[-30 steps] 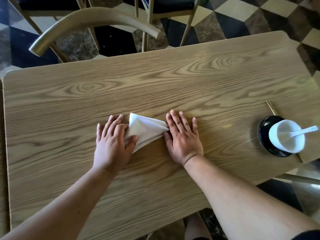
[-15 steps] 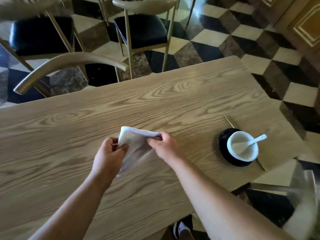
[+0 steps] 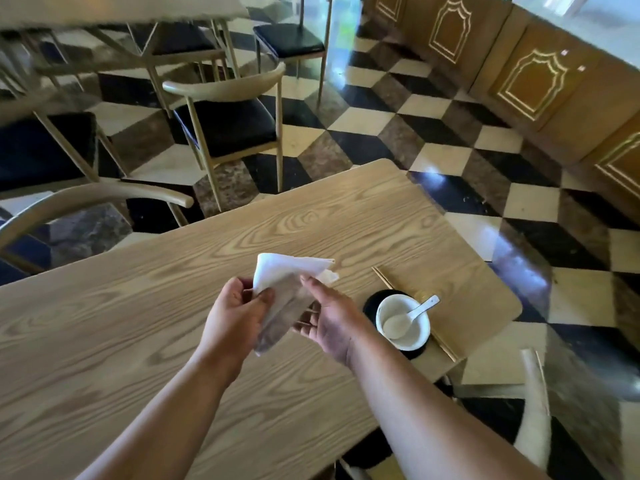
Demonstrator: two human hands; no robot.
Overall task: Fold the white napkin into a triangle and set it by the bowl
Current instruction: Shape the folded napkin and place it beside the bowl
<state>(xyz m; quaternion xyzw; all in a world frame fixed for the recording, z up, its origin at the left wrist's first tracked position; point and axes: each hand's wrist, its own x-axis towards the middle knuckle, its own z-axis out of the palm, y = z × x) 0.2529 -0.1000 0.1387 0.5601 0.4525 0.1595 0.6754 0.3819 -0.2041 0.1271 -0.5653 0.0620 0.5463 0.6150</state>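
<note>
Left hand (image 3: 239, 311), thumb and fingers closed on one folded white napkin (image 3: 287, 282); right hand (image 3: 327, 322), thumb pinching the same napkin's upper edge, remaining fingers spread loosely beneath it. Napkin held above the table (image 3: 138, 323). To the right of the right fingers: one white bowl (image 3: 403, 322) with one spoon (image 3: 415, 310), on one black saucer (image 3: 374, 301), beside one pair of chopsticks (image 3: 382, 277)

Bright daylight, floor glare (blurred edges)
</note>
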